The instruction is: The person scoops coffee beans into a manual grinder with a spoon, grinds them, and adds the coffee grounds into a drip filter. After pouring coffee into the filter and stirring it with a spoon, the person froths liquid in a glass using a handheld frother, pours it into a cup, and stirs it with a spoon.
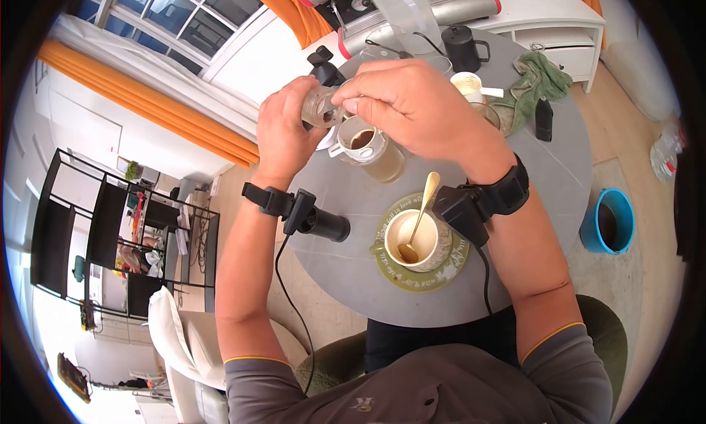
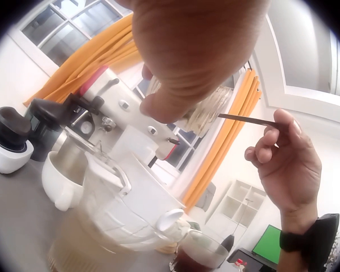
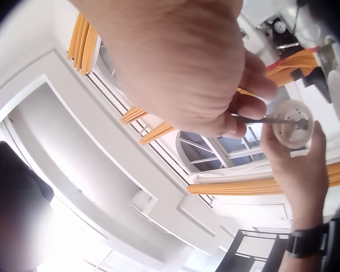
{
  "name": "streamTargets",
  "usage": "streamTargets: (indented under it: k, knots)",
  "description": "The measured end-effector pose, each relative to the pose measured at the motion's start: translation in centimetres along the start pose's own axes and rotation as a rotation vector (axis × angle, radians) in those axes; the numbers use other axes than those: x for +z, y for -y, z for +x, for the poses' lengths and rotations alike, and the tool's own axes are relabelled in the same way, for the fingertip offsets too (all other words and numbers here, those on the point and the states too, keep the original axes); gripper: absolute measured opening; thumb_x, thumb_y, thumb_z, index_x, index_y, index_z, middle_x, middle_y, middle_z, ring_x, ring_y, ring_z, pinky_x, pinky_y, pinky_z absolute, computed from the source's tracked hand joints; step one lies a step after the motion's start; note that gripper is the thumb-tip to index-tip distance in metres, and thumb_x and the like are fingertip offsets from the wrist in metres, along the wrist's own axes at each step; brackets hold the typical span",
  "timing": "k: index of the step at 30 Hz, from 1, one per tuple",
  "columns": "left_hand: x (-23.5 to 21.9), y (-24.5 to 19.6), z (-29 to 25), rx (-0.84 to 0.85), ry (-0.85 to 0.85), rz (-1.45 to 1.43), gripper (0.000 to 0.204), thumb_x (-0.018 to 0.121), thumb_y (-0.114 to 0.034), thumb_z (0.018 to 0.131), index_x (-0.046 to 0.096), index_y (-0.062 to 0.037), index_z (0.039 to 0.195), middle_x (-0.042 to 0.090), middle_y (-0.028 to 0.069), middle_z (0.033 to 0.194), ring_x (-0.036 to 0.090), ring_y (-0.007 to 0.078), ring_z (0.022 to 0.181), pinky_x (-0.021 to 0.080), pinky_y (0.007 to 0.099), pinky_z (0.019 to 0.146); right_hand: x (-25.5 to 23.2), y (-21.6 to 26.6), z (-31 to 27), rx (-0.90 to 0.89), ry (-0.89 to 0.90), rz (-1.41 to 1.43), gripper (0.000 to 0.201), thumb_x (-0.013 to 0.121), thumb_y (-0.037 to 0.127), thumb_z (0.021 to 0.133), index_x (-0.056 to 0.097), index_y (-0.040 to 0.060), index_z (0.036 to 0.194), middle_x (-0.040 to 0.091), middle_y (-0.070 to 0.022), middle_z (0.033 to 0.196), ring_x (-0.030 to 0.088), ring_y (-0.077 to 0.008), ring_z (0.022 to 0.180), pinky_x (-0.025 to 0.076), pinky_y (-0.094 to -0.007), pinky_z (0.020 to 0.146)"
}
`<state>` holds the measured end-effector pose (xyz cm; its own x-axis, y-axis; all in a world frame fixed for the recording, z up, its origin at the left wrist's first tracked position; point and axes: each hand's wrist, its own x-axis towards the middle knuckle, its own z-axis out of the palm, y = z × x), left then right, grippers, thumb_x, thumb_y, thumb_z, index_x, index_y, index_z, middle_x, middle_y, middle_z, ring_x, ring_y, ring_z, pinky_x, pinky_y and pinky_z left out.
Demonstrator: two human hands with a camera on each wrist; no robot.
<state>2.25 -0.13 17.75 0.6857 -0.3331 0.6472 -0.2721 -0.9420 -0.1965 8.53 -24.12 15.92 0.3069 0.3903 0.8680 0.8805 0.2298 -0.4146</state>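
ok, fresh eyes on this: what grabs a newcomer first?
Probably the hands raised above the gray table: the left hand grips a clear jar, the right hand pinches a thin utensil reaching into it. Next, the gold spoon leaning in the pale cup on a green saucer nearest the person, then the blue bucket on the floor, right of the table.
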Motion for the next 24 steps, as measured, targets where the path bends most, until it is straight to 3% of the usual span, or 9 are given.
streamTargets:
  k: [10,12,16,18,21,24]
  knots:
    - [0.8,0.1,0.3,-0.042,0.102,0.102,0.064,0.081,-0.008,0.067,0.06,-0.013,0.127,0.069,0.0083,0.121,0.064,0.0323,0.111,0.048,0.0439,0.098,0.3,-0.7,-0.2,-0.064,-0.02,-0.185,0.016,0.067,0.008,0.091,0.076,0.0018,0.103,0.068,-0.0095,0.084,0.065,-0.0296,0.075,0.051,-0.038,0.068]
    - [0.8,0.0,0.3,-0.054,0.113,0.088,0.064,0.081,-0.007,0.067,0.06,-0.0131,0.127,0.069,0.0085,0.121,0.064,0.0326,0.111,0.048,0.044,0.098,0.9,-1.1,-0.2,-0.143,-0.025,-0.366,0.011,0.064,0.011,0.089,0.071,0.003,0.086,0.068,-0.0097,0.08,0.065,-0.0333,0.076,0.052,-0.0426,0.068]
    - [0.5,-0.3,0.3,-0.077,0.115,0.048,0.067,0.083,-0.008,0.065,0.059,-0.0136,0.127,0.069,0.0082,0.12,0.065,0.0335,0.109,0.049,0.044,0.097,1.8,-2.1,-0.4,-0.142,-0.016,-0.394,0.01,0.065,0.011,0.089,0.072,0.0038,0.088,0.069,-0.0103,0.084,0.067,-0.0333,0.077,0.053,-0.0435,0.07]
    - [0.5,-0.3,0.4,-0.064,0.103,0.059,0.068,0.084,-0.008,0.064,0.059,-0.0138,0.127,0.069,0.0081,0.12,0.065,0.0336,0.109,0.049,0.0439,0.096,1.7,-2.3,-0.4,-0.028,-0.102,-0.124,0.014,0.064,0.014,0.091,0.075,0.0042,0.093,0.072,-0.0122,0.087,0.068,-0.0344,0.078,0.054,-0.0443,0.073]
    - [0.4,-0.4,0.4,-0.068,0.1,0.05,0.067,0.082,-0.006,0.064,0.059,-0.0138,0.127,0.069,0.0082,0.12,0.065,0.0336,0.109,0.049,0.044,0.096,0.4,-2.1,-0.3,0.085,-0.004,-0.074,0.019,0.065,0.013,0.096,0.075,0.0009,0.105,0.074,-0.013,0.092,0.069,-0.0303,0.085,0.054,-0.0384,0.076]
    - [0.6,-0.2,0.4,-0.047,0.089,0.074,0.066,0.081,-0.005,0.065,0.059,-0.0139,0.127,0.069,0.0085,0.119,0.065,0.0335,0.109,0.049,0.0441,0.096,-0.4,-1.5,-0.1,0.153,0.063,-0.06,0.019,0.065,0.013,0.097,0.075,-0.0001,0.105,0.075,-0.0145,0.094,0.071,-0.0294,0.084,0.055,-0.0371,0.076]
